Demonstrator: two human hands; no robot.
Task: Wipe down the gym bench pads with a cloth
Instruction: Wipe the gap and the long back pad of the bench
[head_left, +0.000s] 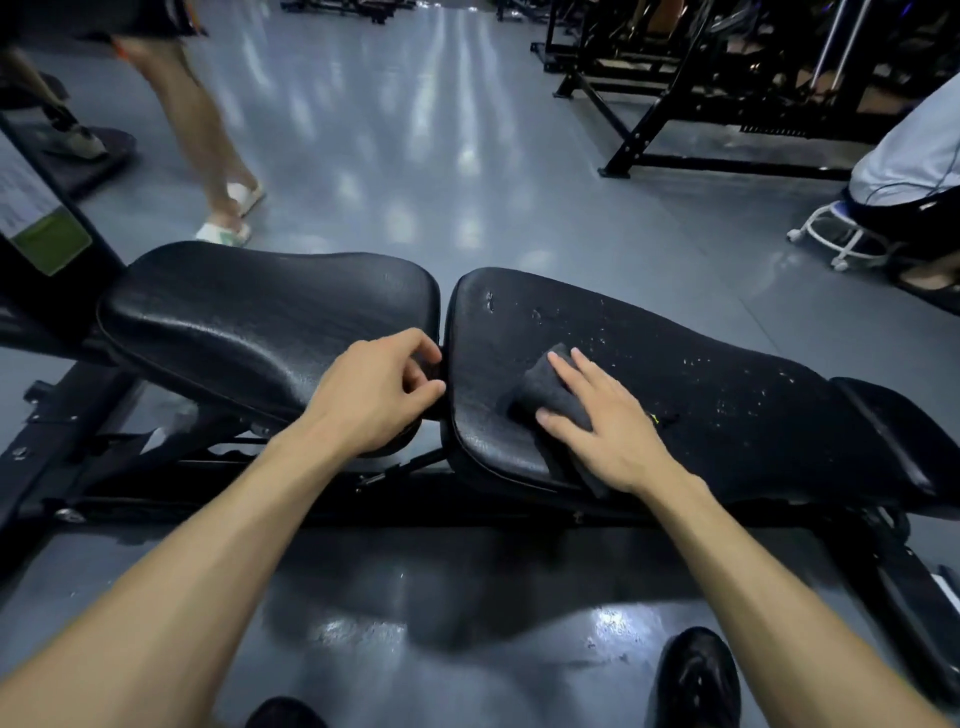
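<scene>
While our right hand (610, 423) lies flat at centre frame, fingers straight, pressing the dark grey cloth (553, 395) onto the long back pad (727, 395), our left hand (376, 392) sits just left of it with fingers curled at the near edge of the seat pad (249, 317), beside the narrow gap between the pads; whether it pinches anything we cannot tell. White flecks dot the back pad toward the right. At upper left, a person's bare legs (192, 114) stand on the grey floor (441, 156).

No text can be read: the print on the placard (31, 208) fixed to the black upright is blurred.
</scene>
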